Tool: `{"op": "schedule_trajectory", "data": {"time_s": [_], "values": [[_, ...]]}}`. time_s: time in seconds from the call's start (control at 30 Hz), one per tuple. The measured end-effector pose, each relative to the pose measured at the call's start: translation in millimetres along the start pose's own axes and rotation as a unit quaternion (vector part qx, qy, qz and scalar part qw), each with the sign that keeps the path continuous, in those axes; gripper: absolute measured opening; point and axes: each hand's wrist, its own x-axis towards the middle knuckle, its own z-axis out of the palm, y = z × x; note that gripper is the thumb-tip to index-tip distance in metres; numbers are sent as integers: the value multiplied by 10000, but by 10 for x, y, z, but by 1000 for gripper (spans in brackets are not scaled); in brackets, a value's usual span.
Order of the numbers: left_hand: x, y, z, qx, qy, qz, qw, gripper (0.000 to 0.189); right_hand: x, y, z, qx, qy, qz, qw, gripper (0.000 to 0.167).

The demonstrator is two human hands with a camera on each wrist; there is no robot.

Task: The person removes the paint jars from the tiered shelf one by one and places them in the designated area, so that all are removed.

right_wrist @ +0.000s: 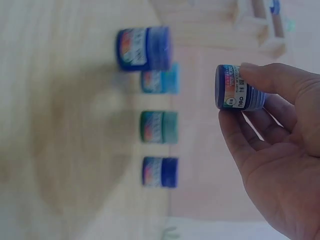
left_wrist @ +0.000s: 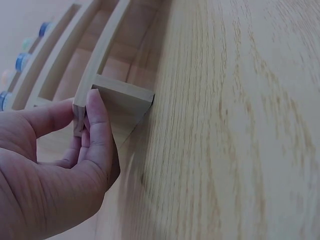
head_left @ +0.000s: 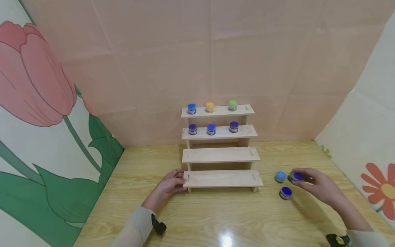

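My right hand grips a purple-lidded paint jar between thumb and fingers, raised off the table. Close by on the table stand a light blue jar, another purple-lidded jar and a green jar, the last partly covered in the head view. A dark blue jar shows only in the right wrist view. With thumb and fingers my left hand pinches the left end of the lowest board of a stepped wooden rack.
Blue, yellow and green jars line the rack's top step. Three blue and purple jars stand one step lower. The two lower boards are bare. Behind the wooden table hangs a pinkish cloth, with flower-printed panels at both sides.
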Motion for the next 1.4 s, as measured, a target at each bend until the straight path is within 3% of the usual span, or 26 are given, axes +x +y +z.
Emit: {"op": "schedule_trajectory", "data": {"time_s": [0.23, 0.6, 1.07, 1.2, 1.4], "values": [[-14, 21, 12, -1, 4, -10, 10000, 56, -145, 210, 11, 171, -188, 109, 9996, 41], [-25, 19, 12, 23, -29, -10, 10000, 56, -257, 485, 89, -50, -355, 340, 9988, 40], [-20, 11, 2, 57, 18, -19, 10000, 57, -300, 574, 166, -45, -520, 583, 9969, 40], [-18, 17, 5, 69, 18, -6, 10000, 57, -287, 576, 151, 75, -492, 432, 9978, 41], [-10, 18, 6, 58, -28, -1, 10000, 58, -161, 516, 7, 466, -354, -144, 9982, 40]]}}
